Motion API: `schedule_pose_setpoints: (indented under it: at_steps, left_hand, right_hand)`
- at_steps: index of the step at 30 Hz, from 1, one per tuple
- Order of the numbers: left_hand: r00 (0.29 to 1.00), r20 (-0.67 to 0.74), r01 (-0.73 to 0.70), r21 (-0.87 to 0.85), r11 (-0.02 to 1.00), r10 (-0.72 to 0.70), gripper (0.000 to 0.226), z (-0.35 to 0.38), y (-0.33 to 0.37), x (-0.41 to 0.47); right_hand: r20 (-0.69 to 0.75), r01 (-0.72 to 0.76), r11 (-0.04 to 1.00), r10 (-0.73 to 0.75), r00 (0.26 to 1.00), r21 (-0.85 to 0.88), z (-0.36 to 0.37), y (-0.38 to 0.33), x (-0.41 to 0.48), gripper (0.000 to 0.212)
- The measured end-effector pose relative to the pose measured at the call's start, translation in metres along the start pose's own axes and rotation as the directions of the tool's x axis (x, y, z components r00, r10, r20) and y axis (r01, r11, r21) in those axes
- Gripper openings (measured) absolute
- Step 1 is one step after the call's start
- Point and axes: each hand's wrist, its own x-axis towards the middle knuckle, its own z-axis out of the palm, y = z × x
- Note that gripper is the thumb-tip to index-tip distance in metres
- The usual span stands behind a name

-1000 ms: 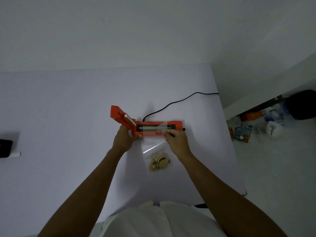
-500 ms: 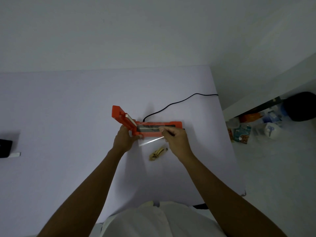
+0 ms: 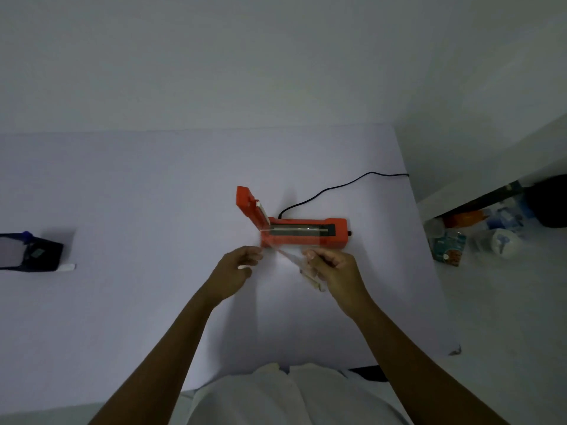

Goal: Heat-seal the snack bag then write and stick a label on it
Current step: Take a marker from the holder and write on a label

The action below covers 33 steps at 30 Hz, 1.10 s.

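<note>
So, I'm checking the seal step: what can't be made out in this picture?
- Snack bag, head view: clear film seen edge-on; sealed or not is unreadable.
- Its contents: hidden behind the right hand.
- Left hand: whether it touches the bag, unclear.
- Dark object: cut off by the left edge.

I see the orange heat sealer [image 3: 303,234] lying lengthwise on the white table, its lid [image 3: 250,207] hinged up at the left end and leaning toward ten o'clock, the dark sealing strip bare. The clear snack bag [image 3: 299,265] hangs edge-on at the sealer's six o'clock, slanting from its near-left corner toward five o'clock, its contents barely discernible.
</note>
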Motion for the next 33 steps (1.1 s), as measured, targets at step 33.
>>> schedule_pose_setpoints:
  at_steps: [33]
  left_hand:
    - [0.997,-0.02,-0.075,-0.165,0.983,0.073,0.012,-0.221,-0.118,-0.051]
  right_hand:
    - [-0.048,-0.097,0.99,0.093,0.995,-0.1,0.289,-0.012,0.034,0.016]
